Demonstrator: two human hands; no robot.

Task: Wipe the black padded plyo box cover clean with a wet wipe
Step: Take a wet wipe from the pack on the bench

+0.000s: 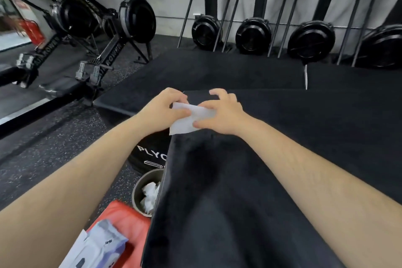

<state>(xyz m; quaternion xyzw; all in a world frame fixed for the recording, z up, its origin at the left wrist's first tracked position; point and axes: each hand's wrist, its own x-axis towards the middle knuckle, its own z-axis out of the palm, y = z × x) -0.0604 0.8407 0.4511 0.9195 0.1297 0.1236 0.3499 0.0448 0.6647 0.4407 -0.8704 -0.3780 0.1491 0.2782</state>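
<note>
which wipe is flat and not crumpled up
The wipe pinched between the left hand and right hand at the box cover's edge; the other wipes lie crumpled in the bin beside it.

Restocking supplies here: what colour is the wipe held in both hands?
White; the wet wipe shows best in the head view.

Both hands pinch white wipe (pixel 191 118) over black box cover (pixel 239 180): left hand (pixel 163 109) on its left edge, right hand (pixel 221 113) on right. Bin (pixel 139 193) of used wipes near-left on floor.
</note>
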